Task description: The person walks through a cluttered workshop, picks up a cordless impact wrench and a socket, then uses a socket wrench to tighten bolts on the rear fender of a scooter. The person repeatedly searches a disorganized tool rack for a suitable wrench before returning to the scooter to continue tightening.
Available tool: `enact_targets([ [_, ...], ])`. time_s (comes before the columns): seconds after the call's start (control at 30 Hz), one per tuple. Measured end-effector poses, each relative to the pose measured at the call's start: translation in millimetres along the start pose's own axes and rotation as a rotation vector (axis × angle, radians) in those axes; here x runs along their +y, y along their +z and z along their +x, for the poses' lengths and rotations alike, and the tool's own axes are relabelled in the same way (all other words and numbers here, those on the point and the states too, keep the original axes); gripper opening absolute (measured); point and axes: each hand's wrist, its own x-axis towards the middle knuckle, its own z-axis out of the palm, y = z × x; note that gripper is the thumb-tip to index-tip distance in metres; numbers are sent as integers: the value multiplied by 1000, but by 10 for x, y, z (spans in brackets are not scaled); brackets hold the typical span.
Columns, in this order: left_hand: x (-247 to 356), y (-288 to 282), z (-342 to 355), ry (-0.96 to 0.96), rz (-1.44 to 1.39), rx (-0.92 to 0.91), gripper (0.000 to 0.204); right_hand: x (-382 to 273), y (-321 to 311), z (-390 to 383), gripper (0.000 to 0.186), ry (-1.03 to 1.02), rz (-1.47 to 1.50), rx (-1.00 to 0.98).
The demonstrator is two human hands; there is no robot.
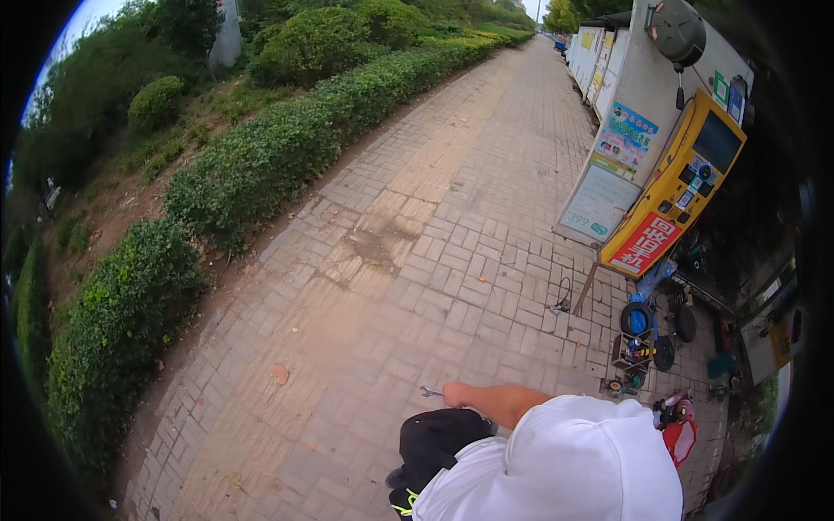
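Note:
My right arm, in a white short sleeve, reaches out to the left at the lower middle of the view. My right hand point(454, 395) is closed around a metal wrench point(431, 392), whose open jaw sticks out past the fist. Much of the wrench is hidden in the fingers. Below the forearm is my bent knee in black trousers point(439, 434), with a dark shoe point(404, 498) with yellow-green laces at the lower edge. The wrench is over brick paving point(365, 382), apart from any other thing. My left hand is out of sight.
Tyres point(685, 324), a small rack of tools point(632, 352) and a red item point(682, 441) crowd the right side. Above them leans a yellow cabinet point(669, 195) beside a white panel point(599, 204). White boxes point(599, 65) line the path farther off. A green hedge point(261, 165) borders the left.

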Motion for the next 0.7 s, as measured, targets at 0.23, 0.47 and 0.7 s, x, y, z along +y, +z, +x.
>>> enact_targets([
  [0.23, -142, -1405, 613, -95, -138, 105, 33, -964, 446, -221, 23, 57, -266, -177],
  [0.47, -1470, -2058, -287, -517, -632, 471, 33, -2983, 605, 1015, 20, 41, -401, -318],
  [0.7, -1835, -835, -972, -801, -1100, 784, 29, -6036, 1525, 1970, 23, -371, -447, -480],
])
